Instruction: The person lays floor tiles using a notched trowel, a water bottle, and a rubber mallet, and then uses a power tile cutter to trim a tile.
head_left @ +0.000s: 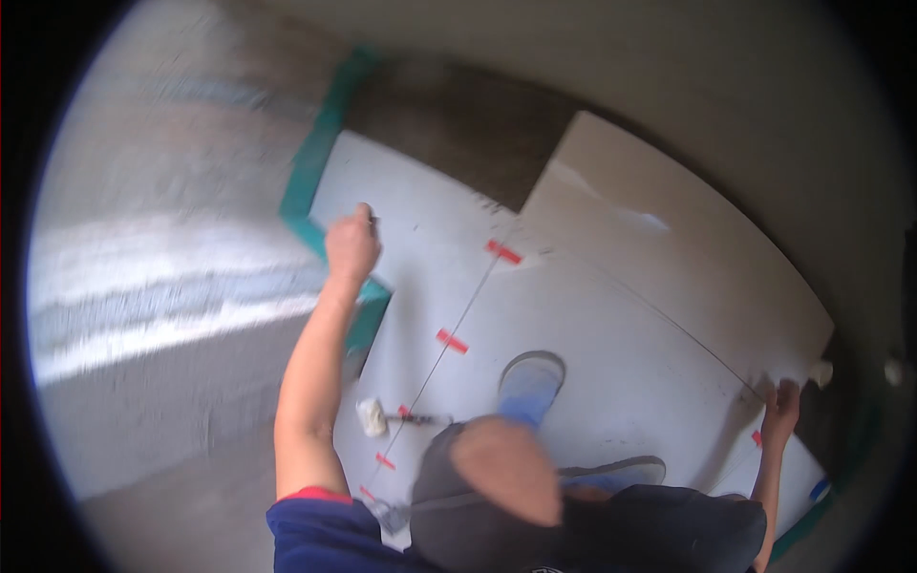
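My left hand (353,246) is closed over the far-left white floor tile (420,205); its fingers are pinched together, and anything small between them is hidden. Far to the right, my right hand (782,411) reaches down at a tile joint near the right edge, beside a large glossy tile (669,258). Its fingers look slightly apart, with nothing visible in them. Red strips (452,341) lie across the joint between the left tiles. A mallet (372,417) with a white head and dark handle rests on the tiles left of my knee.
A dark bare patch of floor (449,124) borders the tiles at the far side. Green strips (304,191) run along the wall base at left, around a grey wall corner (191,392). My shoes (532,387) stand on the tiles. Pale round pieces (821,372) sit at the right.
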